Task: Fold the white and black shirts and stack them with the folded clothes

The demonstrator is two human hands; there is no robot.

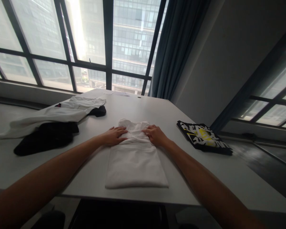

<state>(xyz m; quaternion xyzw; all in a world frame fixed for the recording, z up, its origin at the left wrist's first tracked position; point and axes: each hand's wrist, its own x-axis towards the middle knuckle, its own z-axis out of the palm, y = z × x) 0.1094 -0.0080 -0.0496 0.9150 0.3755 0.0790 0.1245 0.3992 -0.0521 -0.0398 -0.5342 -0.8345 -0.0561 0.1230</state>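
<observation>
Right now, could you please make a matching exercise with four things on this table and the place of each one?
Things:
1. white shirt
2. black and yellow shirt
3. black cloth
4. papers

Places:
A. far edge of the table, near the window
B. under both hands, left hand and right hand
C. right side of the table
D. left side, partly under a white garment

Pairs: 1-B, 2-C, 3-D, 4-A
</observation>
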